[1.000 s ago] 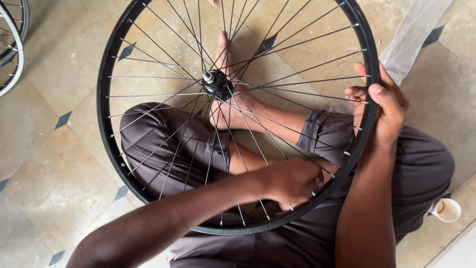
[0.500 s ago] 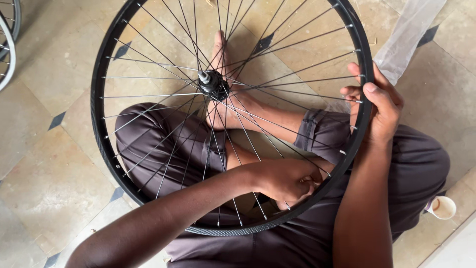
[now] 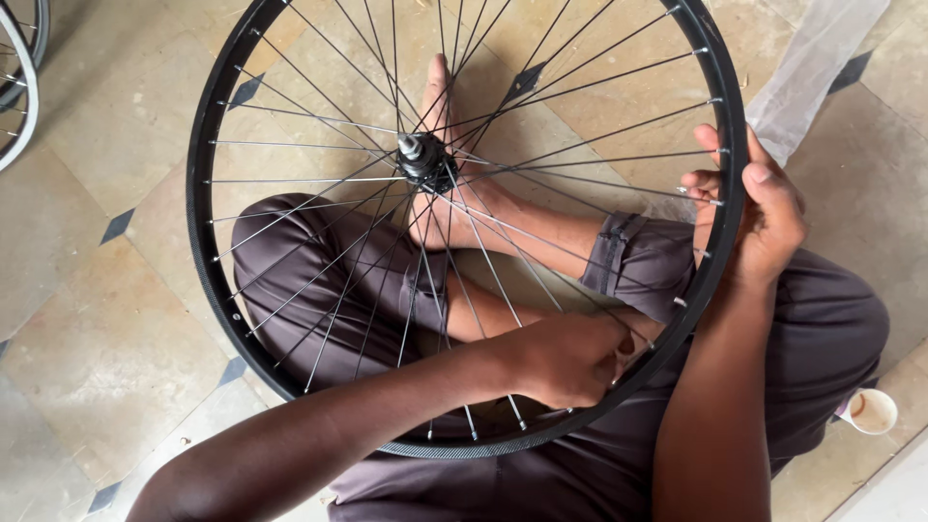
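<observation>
A black bicycle wheel rim (image 3: 205, 184) with thin metal spokes and a dark centre hub (image 3: 422, 160) rests over my crossed legs on the floor. My right hand (image 3: 764, 208) grips the rim's right side, fingers wrapped around it. My left hand (image 3: 570, 360) reaches through the lower spokes near the rim, its fingers closed around a spoke end; what is pinched there is hidden. My bare foot (image 3: 445, 208) lies under the hub.
Beige floor tiles with small dark diamonds surround me. Part of another wheel (image 3: 19, 82) shows at the top left. A clear plastic bag (image 3: 812, 68) lies at the upper right. A small cup (image 3: 872, 412) stands by my right knee.
The view has shifted slightly, so the wheel sits a little left in the frame. Both hands keep their places on the rim and spokes.
</observation>
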Available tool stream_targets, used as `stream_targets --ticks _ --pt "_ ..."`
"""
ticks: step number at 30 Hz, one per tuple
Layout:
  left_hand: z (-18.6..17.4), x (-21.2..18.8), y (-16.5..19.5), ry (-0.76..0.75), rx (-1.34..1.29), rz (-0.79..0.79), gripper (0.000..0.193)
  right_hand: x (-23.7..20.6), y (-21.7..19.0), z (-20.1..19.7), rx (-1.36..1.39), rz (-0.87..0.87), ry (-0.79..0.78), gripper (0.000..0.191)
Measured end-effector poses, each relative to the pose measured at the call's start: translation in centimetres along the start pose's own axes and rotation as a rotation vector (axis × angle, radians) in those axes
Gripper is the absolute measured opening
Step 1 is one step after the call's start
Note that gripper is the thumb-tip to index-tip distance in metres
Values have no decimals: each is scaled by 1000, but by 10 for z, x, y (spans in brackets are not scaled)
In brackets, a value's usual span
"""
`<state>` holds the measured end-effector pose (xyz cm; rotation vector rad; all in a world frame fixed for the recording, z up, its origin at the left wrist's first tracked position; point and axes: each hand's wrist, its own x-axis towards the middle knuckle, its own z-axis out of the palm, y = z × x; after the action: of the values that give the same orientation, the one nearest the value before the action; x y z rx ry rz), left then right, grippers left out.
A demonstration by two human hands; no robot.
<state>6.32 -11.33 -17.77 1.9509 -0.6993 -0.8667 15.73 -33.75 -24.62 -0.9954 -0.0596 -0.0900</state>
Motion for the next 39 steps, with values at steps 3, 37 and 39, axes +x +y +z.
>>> stream_targets --ticks 3,37,39 --pt "-1 4 0 -260 -26 -192 31 4 4 -5 5 38 72 69" --pt "-3 3 -1 -246 -56 -230 42 5 7 -5 -58 7 41 66" --pt "3 1 2 -149 93 -146 38 5 8 -5 -81 -7 56 66"
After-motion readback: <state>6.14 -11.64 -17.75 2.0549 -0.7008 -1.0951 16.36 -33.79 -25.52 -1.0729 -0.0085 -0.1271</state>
